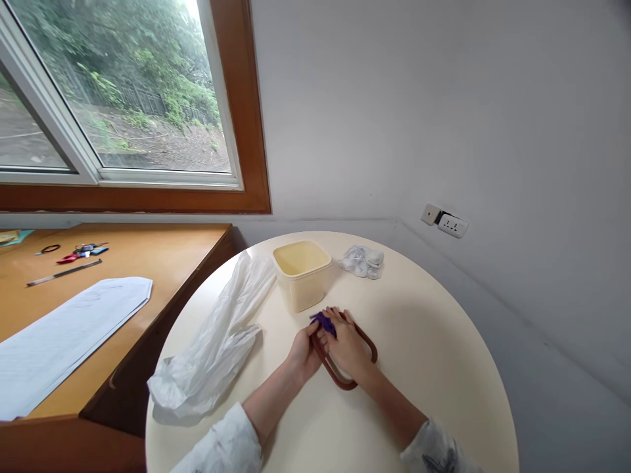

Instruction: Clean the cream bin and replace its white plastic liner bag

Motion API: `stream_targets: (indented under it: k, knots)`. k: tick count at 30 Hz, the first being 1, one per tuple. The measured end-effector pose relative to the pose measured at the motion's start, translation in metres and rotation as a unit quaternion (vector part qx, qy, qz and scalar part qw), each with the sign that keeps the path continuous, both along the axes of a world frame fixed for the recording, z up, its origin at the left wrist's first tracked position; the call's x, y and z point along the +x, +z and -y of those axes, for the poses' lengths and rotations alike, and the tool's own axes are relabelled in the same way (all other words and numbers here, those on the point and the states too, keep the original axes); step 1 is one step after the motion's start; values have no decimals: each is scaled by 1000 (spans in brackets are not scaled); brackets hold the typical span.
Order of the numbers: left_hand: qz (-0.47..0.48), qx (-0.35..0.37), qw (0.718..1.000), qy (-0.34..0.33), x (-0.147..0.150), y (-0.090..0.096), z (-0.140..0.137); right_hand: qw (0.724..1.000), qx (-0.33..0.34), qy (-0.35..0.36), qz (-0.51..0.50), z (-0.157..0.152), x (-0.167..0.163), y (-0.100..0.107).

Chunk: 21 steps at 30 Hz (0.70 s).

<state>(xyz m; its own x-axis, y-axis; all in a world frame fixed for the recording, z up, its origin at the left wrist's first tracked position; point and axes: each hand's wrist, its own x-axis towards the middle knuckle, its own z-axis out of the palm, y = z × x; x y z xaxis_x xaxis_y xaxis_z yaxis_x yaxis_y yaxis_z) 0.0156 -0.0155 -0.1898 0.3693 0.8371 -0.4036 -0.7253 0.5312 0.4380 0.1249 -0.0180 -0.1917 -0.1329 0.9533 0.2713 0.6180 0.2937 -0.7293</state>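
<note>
Treat brown loop, below cream tub at lower centre of frame, as likely light, stiff, and purple yarn as soft, holding by upper-left end, with left grip closed around loop, right grip across it, closure impossible to tell.

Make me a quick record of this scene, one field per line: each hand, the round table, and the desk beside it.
Left hand: holding brown rounded frame, thumb by purple yarn
Right hand: across the frame, fingers near the yarn
Behind hands: cream square tub, open-topped
Right of tub: crumpled clear plastic
Left of tub: white plastic bag
Surface: round cream table
Beside it: wooden desk with papers and pen
</note>
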Motion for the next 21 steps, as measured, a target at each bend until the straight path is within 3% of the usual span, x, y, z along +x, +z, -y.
stream_targets:
  k: [4, 9, 15, 21]
  knots:
    - [40, 6, 999, 10, -3, 6, 1, 998, -25, 60, -22, 15, -19, 5]
    - [47, -14, 999, -20, -10, 10, -1, 989, -9, 141, -38, 27, -23, 19]
    - [-7, 1, 1000, -20, -13, 0, -8, 975, 21, 214, -47, 42, -2, 24]
    - [-47, 13, 999, 12, -9, -12, -14, 964, 8, 263, -47, 59, 32, 14]
